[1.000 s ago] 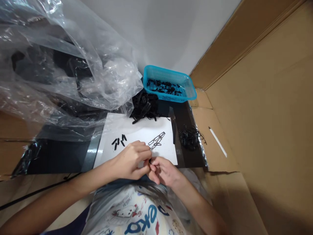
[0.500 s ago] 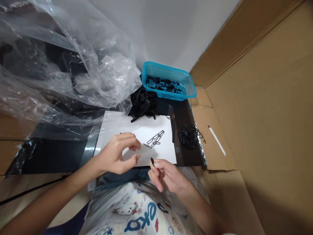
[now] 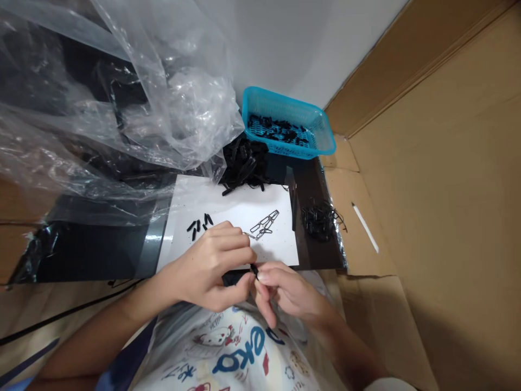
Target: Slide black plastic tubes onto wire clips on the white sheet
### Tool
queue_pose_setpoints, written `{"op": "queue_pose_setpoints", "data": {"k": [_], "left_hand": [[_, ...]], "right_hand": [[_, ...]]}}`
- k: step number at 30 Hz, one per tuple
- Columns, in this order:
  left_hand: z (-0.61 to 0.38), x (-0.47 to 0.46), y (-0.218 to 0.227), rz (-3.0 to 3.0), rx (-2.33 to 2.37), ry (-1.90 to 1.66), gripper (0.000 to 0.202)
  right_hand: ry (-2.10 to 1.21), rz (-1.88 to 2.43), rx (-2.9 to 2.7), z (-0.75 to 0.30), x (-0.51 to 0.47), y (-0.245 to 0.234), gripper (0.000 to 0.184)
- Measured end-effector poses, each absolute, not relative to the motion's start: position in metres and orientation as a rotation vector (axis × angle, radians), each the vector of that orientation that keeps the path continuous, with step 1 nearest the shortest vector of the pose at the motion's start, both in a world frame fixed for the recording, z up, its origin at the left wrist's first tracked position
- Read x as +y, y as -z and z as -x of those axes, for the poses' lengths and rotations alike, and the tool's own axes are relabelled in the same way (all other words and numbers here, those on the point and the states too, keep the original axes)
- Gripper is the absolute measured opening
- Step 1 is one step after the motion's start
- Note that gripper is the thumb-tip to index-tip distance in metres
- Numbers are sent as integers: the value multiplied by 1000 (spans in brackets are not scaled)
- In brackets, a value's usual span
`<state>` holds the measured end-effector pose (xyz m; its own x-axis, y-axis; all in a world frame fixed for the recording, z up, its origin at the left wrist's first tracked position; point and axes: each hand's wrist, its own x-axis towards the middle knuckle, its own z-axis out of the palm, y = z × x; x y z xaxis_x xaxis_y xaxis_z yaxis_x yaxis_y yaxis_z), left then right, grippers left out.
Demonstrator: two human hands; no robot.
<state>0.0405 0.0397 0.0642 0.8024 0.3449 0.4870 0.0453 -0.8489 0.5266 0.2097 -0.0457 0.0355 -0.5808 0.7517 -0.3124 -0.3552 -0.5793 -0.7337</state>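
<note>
left hand (image 3: 211,269) and right hand (image 3: 288,293): both grasping, fingertips closed on small black elongated piece (image 3: 254,270) | piece: just over bottom edge of white paper sheet (image 3: 272,252), short black pieces (image 3: 199,225) near its left side | risk: loosened pinch could drop it onto white printed cloth (image 3: 232,353)

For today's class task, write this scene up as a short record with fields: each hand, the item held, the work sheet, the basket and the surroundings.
Left hand: fingers closed against the small black piece, beside the right hand.
Right hand: fingertips pinching the same piece.
Item held: small black piece, between both hands.
Work sheet: white sheet bearing black wire shapes and short black pieces.
Basket: blue plastic mesh basket, holding black pieces.
Surroundings: tangled black heap, clear plastic sheeting, cardboard.
</note>
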Motion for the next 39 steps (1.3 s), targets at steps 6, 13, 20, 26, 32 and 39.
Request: {"op": "queue_pose_setpoints", "data": {"k": [6,13,20,26,32,39], "left_hand": [[-39,39,-67,-2419,285,-848,14],[-40,40,-66,-2055,326,-867,15],[-41,39,-68,-1830,334,-796,16],[-41,37,-61,-1625,311,-691,15],[-41,36,-50,-1485,249,-673,16],[-42,35,-54,-1537,283,-676,17]], "right_hand": [[-2258,636,-679,-209,-44,-31,26],[-2391,701,-593,-209,-42,-30,36],[-1755,1147,-1040,-217,-49,-61,26],[-1739,1081,-829,-201,-51,-68,19],[-1820,950,-830,-203,-48,-60,14],[-1528,1027,-847,-193,-54,-66,13]]}}
